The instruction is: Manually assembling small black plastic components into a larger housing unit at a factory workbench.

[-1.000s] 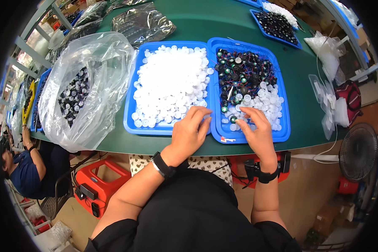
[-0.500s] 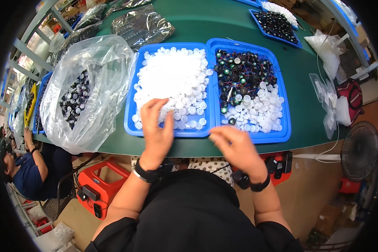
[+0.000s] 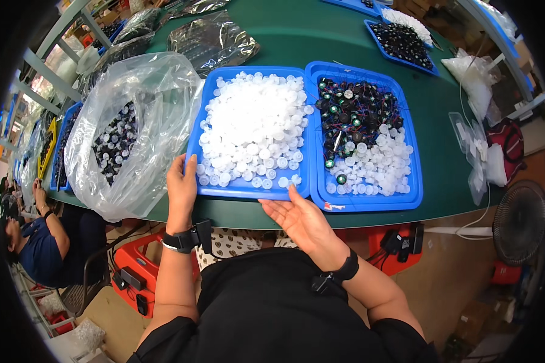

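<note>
A blue tray (image 3: 248, 192) heaped with small white translucent plastic caps (image 3: 254, 121) lies in front of me. My left hand (image 3: 181, 184) grips its left rim near the front corner, fingers hidden in part by the edge. At the tray's front right, my right hand (image 3: 300, 221) is turned palm up. Its thumb rests over the rim beside a few caps and its fingers reach beneath the front edge. A second blue tray (image 3: 375, 202) sits against the first on the right, with black round wired parts (image 3: 357, 112) behind more white caps (image 3: 375, 163).
A large clear plastic bag (image 3: 157, 121) of black-and-white parts stands left of the trays. Behind are dark plastic bags (image 3: 212, 39) and another tray (image 3: 402, 45) of black parts. A person (image 3: 42, 242) sits at far left. A fan (image 3: 519, 222) stands at right.
My left hand has left the white caps and moved to the tray's left rim. My right hand has shifted left and turned palm up at the front edge. The view has shifted slightly.
</note>
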